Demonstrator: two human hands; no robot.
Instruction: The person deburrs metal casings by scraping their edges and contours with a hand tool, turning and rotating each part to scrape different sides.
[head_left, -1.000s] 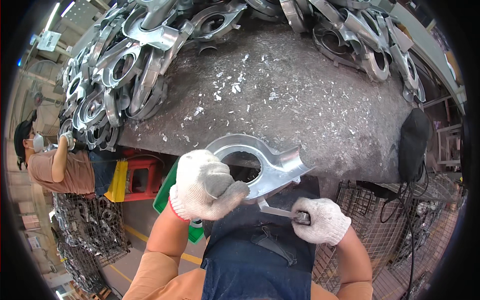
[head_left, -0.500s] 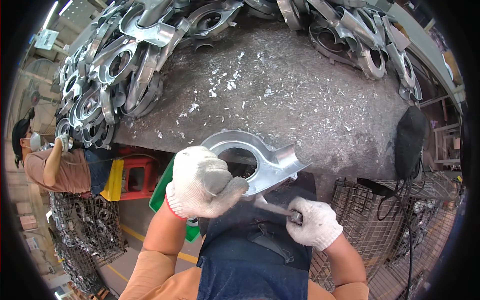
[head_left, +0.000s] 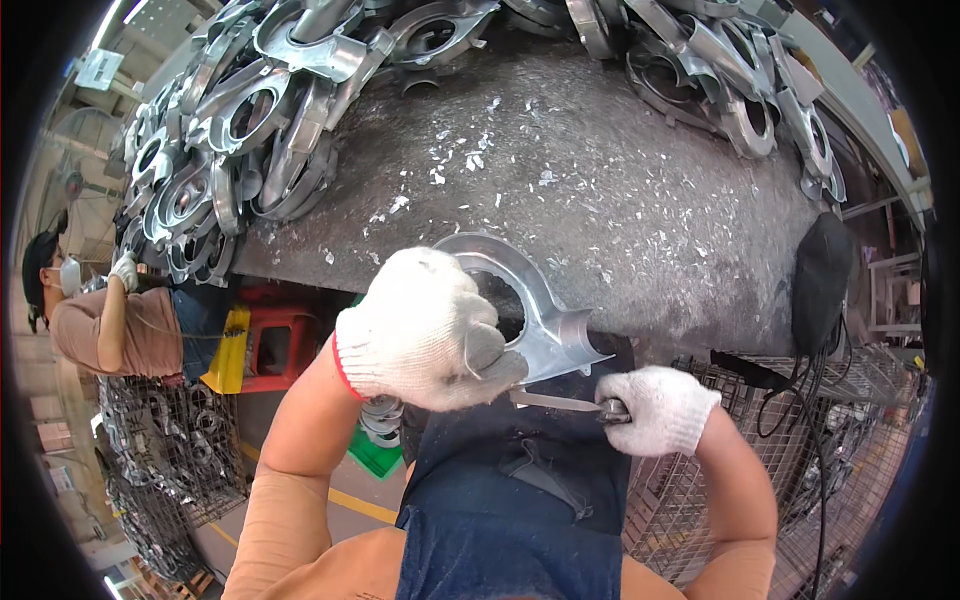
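Note:
My left hand [head_left: 425, 330], in a white knit glove, grips a silvery cast metal bracket [head_left: 540, 310] with a large round opening, holding it at the near edge of the grey metal workbench [head_left: 620, 200]. My right hand [head_left: 660, 408], also gloved, is closed on a thin metal scraping tool [head_left: 555, 402]. The tool's tip lies against the bracket's lower edge, just under my left fingers.
Several similar castings [head_left: 240, 130] are heaped along the bench's far and left edges, and metal shavings litter its top. A masked person [head_left: 100, 320] works at the left beside a red stool [head_left: 280, 345]. Wire baskets [head_left: 165, 450] stand at both lower sides.
The bracket has been turned in my left hand, so its lug now points down and right. My right hand with the tool stays under it.

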